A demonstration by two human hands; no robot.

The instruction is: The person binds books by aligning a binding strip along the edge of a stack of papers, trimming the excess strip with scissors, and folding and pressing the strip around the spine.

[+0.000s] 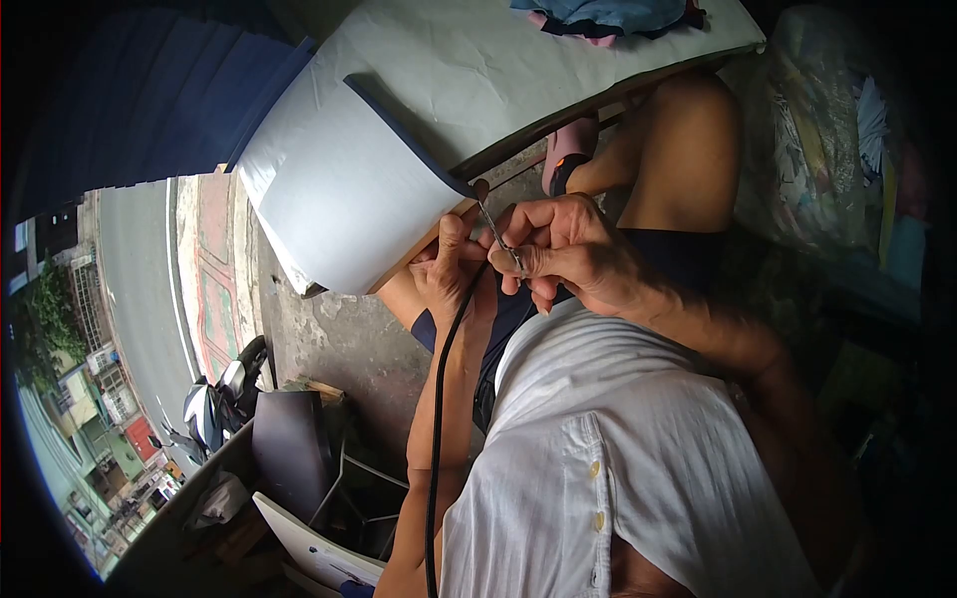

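My left hand (449, 257) is closed on the near edge of a white, curved sheet-like piece (364, 189) with a dark blue strip along one side and a tan edge. Between the thumb and fingers of my right hand (573, 249) is a slim metal tool (491, 221), its tip pointing at the corner of the white piece beside my left fingers. The tool's kind cannot be made out, since the fingers cover much of it. A black cable (436, 429) runs along my left forearm up to the left hand.
A pale covered table (439, 60) carries folded blue cloth (608, 12). Clear plastic bags (817, 130) stand at right. A grey chair back (289, 448) and a parked motorbike (224, 399) are at lower left, beside the road (145, 269). My bare knee (688, 149) is close by.
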